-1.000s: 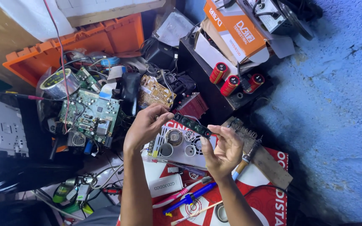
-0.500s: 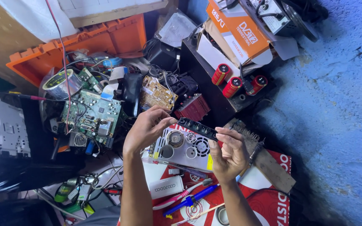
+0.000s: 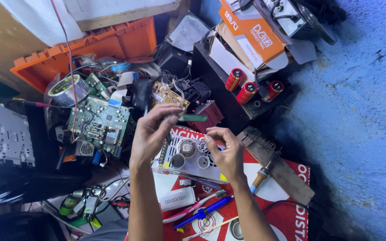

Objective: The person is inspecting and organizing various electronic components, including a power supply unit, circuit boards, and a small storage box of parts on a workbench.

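At the far left the grey metal box (image 3: 3,134) lies where it was, and the roll of tape (image 3: 63,91) and the green circuit board (image 3: 99,120) beside it have not shifted either. What has changed is your hands. Half a second ago your left hand (image 3: 150,134) was spread low over the white panel (image 3: 188,156); now you have lifted it clear, and its thumb and fingertips (image 3: 175,111) are pinched shut on the left end of a small dark green strip (image 3: 193,118). The strip lies level in the air, above the panel and just in front of the dark red box (image 3: 211,114), with its right end sticking out free. A second ago that same strip was held between both your hands; now only the left one has it.

Your right hand (image 3: 226,151) has come off the strip and sits lower, over the right part of the white panel. Its fingers are curled in, the thumb and forefinger nearly meeting by the panel's upper edge; you cannot tell from here whether they hold anything small.

Further right the soldering iron (image 3: 264,172) rests on the wooden block (image 3: 278,167), and the three red capacitors (image 3: 246,91) stand on the black case behind, unmoved.
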